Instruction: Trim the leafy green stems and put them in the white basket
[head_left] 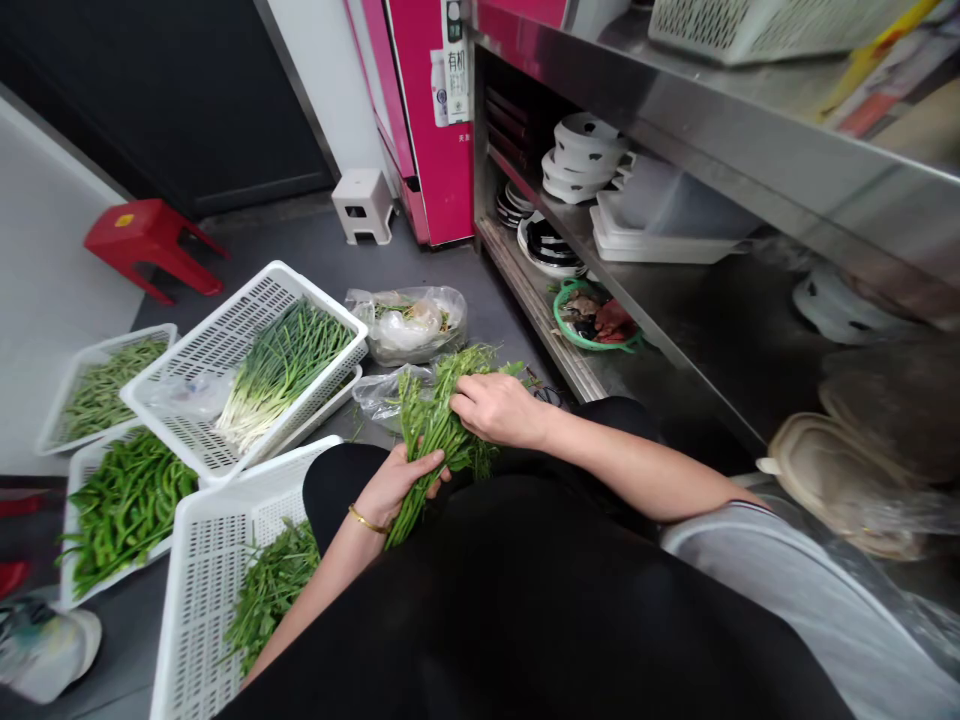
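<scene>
While the left grip [391,484] clasps a bunch of greens [429,432] by its stems, the right grip [499,408] pinches its leafy end. Left of both grips stands a white basket [201,575] holding leaves.

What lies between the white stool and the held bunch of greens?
In the head view, a clear bag of plant pieces nearer the white stool, and a second clear bag beside the bunch of greens.
</scene>
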